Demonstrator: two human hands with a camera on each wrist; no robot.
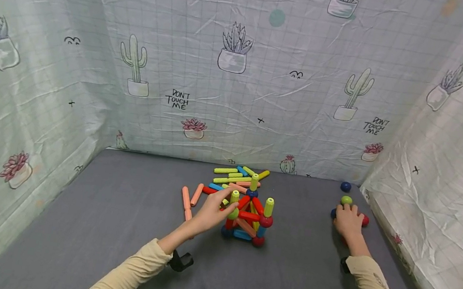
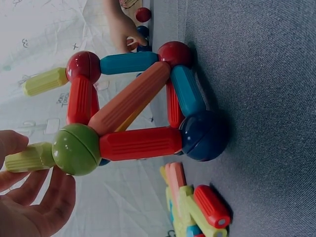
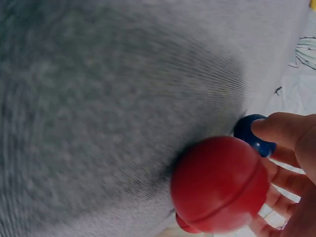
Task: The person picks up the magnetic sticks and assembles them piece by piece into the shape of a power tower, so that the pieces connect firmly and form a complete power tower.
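Observation:
A frame of magnetic rods and balls stands on the dark cloth, with a red rod [image 2: 140,143], a salmon diagonal rod [image 2: 131,98] and a dark blue ball [image 2: 205,136] at a lower corner. Three yellow-green rods point up from its top balls. My left hand [image 1: 210,212] pinches one of them, the yellow-green rod [image 2: 30,157], its fingers also touching the green ball [image 2: 76,149] below. Far to the right, my right hand [image 1: 349,223] has its thumb and fingers around a blue ball [image 3: 253,132]. A large red ball [image 3: 217,185] lies close by that hand.
Loose rods in several colours lie in a pile [image 1: 233,180] behind the frame, with salmon rods [image 1: 186,198] to its left. A green ball [image 1: 346,200] and another blue ball [image 1: 345,187] sit beyond the right hand. A patterned curtain [image 1: 230,90] borders the table.

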